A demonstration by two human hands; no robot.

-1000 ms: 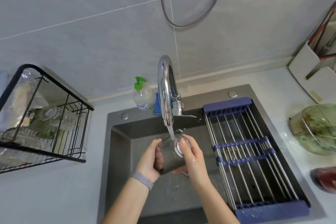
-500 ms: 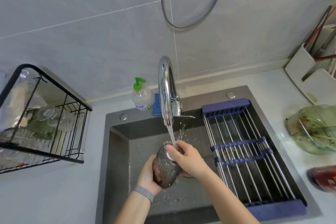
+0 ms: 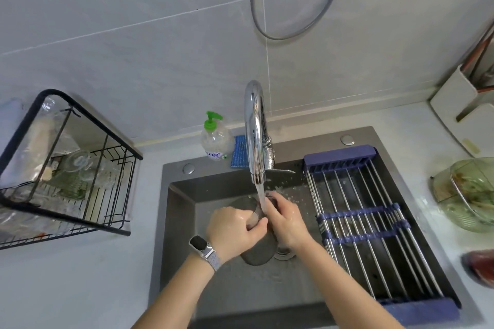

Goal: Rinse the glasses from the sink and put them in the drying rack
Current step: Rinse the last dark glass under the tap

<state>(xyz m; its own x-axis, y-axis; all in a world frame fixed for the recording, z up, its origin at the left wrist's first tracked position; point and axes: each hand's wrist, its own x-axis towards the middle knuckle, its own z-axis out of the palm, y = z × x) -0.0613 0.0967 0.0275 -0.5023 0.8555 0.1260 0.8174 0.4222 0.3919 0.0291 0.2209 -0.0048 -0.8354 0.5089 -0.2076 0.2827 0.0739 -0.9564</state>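
Over the dark sink [image 3: 181,222], the left hand [image 3: 232,230], a watch [image 3: 204,247] on its wrist, grips a smoky ribbed glass [image 3: 258,254], its fingers [image 3: 255,224] curled around the side. The right hand [image 3: 284,219] grasps the glass's upper end, directly under the water stream [image 3: 260,195] from the chrome faucet [image 3: 255,131]. A roll-up rack [image 3: 374,235] spans the sink's right half. Behind the basin stand a soap bottle [image 3: 215,139] and a blue sponge [image 3: 239,152]. On the bench [image 3: 80,275] at left, the black drying rack [image 3: 69,168] holds clear glassware. At far right sits a green bowl [image 3: 470,192].
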